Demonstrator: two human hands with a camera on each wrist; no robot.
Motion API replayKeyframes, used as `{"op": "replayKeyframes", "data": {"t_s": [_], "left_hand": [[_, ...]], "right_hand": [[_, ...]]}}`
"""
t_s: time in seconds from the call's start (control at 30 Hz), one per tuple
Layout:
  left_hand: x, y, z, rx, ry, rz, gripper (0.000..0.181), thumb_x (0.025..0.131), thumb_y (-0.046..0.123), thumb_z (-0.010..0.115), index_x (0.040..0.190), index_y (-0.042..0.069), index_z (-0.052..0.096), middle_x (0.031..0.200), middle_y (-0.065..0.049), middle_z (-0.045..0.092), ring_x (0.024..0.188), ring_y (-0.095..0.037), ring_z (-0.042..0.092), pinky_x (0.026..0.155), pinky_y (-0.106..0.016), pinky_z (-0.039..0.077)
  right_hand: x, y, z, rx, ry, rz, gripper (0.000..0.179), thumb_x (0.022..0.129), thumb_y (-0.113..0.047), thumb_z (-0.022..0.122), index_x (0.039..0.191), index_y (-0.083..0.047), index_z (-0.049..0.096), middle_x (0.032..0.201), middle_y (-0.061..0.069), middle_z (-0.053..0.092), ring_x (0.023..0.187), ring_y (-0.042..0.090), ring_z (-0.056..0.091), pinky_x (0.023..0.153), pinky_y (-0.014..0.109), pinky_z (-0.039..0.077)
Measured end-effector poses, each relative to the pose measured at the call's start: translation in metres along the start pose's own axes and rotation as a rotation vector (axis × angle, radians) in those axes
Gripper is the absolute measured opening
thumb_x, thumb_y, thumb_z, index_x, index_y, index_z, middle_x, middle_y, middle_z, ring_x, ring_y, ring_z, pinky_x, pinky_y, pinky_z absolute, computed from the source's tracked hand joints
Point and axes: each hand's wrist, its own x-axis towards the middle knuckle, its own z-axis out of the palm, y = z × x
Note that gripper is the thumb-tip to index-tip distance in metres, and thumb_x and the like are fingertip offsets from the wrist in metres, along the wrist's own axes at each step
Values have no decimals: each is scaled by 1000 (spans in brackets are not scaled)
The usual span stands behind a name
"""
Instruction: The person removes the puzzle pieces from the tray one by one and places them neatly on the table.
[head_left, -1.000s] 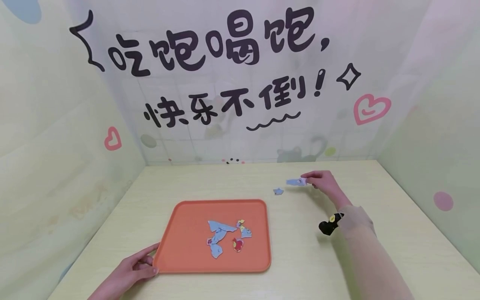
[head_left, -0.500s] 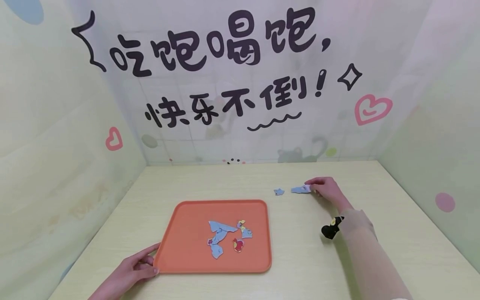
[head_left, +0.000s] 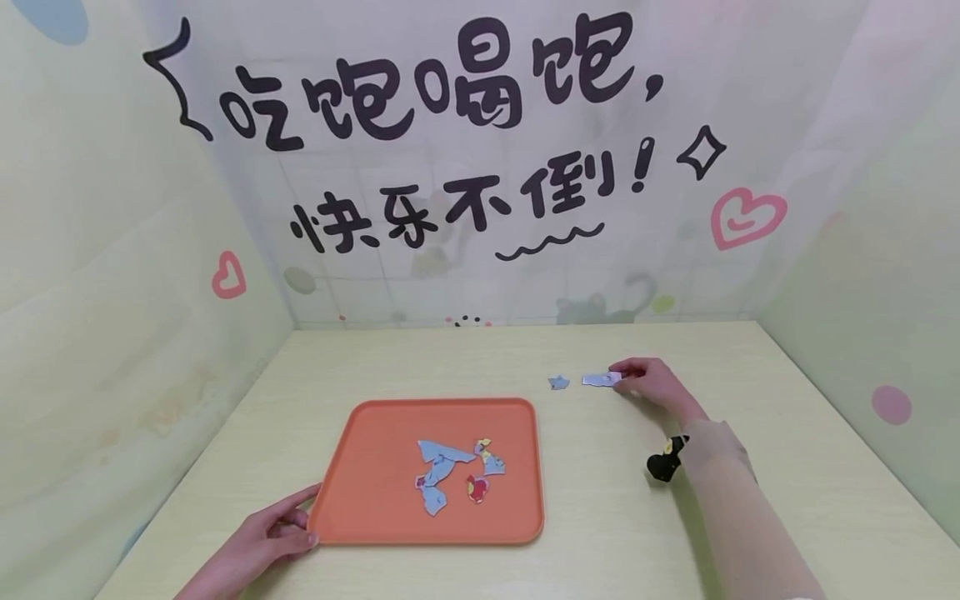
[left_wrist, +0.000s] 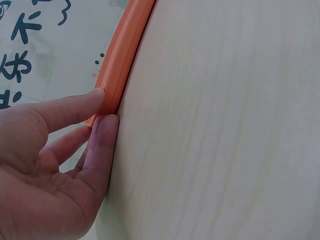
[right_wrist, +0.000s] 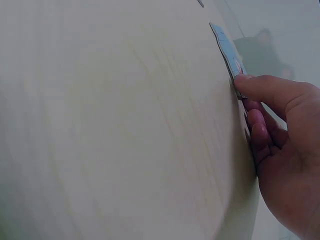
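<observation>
In the head view, my right hand [head_left: 654,385] pinches one end of a torn light-blue paper strip [head_left: 598,380] low over the far right of the table. The right wrist view has the thumb on the printed face of the strip [right_wrist: 227,46], which lies at or close to the tabletop. A small torn blue scrap [head_left: 558,382] lies just left of it. My left hand [head_left: 264,537] holds the near left corner of an orange tray [head_left: 360,492], its fingertips on the rim. Torn blue pieces [head_left: 439,472] and a red-and-yellow piece [head_left: 477,489] rest in the tray.
The pale wood-grain table [head_left: 615,517] carries everything. A printed cloth wall [head_left: 420,287] rises behind, with cloth on both sides too. A black item with a yellow spot [head_left: 663,463] hangs at the right wrist.
My right hand has lowered the paper strip toward the table and slightly right, beside the small scrap. The strip now looks paler. My left hand and the tray have stayed put.
</observation>
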Motion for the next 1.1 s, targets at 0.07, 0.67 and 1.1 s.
{"op": "replayKeyframes", "data": {"t_s": [0.07,0.67,1.1], "left_hand": [[0,0,0,0,-2,5,81,92,20,69,154,-4,23,106,-7,56,85,-7,54,73,-23,53],[-1,2,1,-2,22,-20,80,92,21,70,155,-1,25,105,-6,54,85,-10,52,72,-23,50],[0,3,2,-13,20,-46,83,90,24,73,155,0,27,104,-5,55,87,-11,52,72,-23,50]], "right_hand": [[-1,1,0,-7,-10,-39,36,89,-15,70,122,-2,67,107,14,66,89,20,52,76,26,42],[-1,-1,-4,-86,-46,-78,36,93,-12,67,126,1,65,116,22,65,93,20,52,83,29,42],[-1,-1,-3,-107,-45,-74,36,94,-13,66,127,0,65,114,20,64,93,22,51,82,29,41]]}}
